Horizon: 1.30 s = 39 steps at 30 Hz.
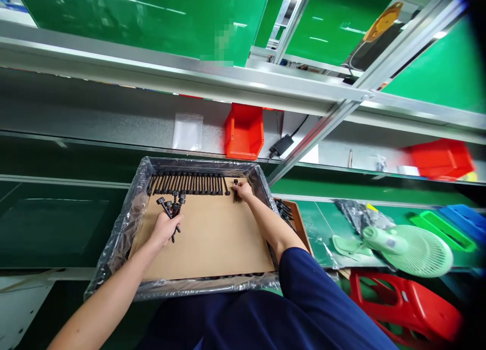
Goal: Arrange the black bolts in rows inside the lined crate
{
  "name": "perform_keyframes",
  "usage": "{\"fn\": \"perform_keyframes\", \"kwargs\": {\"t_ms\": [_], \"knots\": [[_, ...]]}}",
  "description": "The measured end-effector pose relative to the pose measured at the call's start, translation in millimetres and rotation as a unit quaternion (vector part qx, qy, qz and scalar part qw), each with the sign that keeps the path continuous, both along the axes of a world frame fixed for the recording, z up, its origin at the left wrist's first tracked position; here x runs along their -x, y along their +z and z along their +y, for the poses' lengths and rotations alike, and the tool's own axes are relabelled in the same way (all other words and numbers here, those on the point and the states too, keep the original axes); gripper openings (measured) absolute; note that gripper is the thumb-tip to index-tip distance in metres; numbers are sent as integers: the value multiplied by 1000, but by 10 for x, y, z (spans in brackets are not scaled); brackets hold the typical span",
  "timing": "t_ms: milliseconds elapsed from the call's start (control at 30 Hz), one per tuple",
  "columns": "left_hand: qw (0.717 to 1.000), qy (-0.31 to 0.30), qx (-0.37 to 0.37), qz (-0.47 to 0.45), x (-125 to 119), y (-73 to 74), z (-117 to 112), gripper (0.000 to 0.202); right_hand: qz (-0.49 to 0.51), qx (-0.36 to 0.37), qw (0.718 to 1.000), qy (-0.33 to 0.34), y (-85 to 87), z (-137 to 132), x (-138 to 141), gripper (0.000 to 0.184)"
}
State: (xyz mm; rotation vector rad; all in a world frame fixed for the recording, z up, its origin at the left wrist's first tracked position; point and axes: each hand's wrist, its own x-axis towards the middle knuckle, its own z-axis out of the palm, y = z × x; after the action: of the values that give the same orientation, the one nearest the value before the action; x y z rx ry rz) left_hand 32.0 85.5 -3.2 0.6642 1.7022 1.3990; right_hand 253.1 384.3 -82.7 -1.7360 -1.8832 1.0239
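Black, thick-headed rods are clamped by the left grip. Beside the right grip, pinched on one rod, a row is laid.

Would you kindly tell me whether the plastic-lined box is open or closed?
Open: the box has its top uncovered, showing the cardboard sheet and a row of black parts inside.

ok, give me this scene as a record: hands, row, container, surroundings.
left hand: gripping a bunch of black parts, heads up
right hand: pinching a black piece, just right of the row
row: black parts side by side along the cardboard sheet's far edge
container: plastic-lined tray, cardboard sheet inside
shelf behind: red bin, clear bag
right side: pale green fan, red stool
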Motion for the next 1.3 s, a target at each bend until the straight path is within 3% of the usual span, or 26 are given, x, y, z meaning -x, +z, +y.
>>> {"fn": "perform_keyframes", "kwargs": {"t_ms": [167,300,600,700,833,933,1000,1067,1133,1200,1300], "knots": [[997,54,12,53,28,23,-63,27,-42,-5,998,46,-196,316,216,23],[996,71,14,45,-85,92,-70,34,-58,-21,994,89,-257,403,349,20],[987,146,-33,-66,-384,255,345,43,-66,-17,992,108,-337,365,463,17],[984,139,-58,-98,-414,215,429,49,-64,-15,993,100,-299,353,457,17],[979,127,-40,-153,-450,30,437,53,-58,-20,995,80,-147,286,371,20],[978,114,-22,-173,-476,-88,428,55,-35,-31,996,79,34,74,296,23],[978,104,-22,-177,-500,-117,433,55,-8,-27,994,104,155,-207,274,21],[979,86,-25,-183,-536,-111,438,54,54,31,985,160,261,-590,280,18],[981,55,-30,-184,-582,-86,434,52,206,191,930,238,351,-1010,300,28],[986,24,-34,-163,-630,-56,418,49,307,290,868,262,433,-1379,319,38],[993,-1,-36,-117,-683,-16,387,41,372,324,844,211,543,-1713,327,43]]}}
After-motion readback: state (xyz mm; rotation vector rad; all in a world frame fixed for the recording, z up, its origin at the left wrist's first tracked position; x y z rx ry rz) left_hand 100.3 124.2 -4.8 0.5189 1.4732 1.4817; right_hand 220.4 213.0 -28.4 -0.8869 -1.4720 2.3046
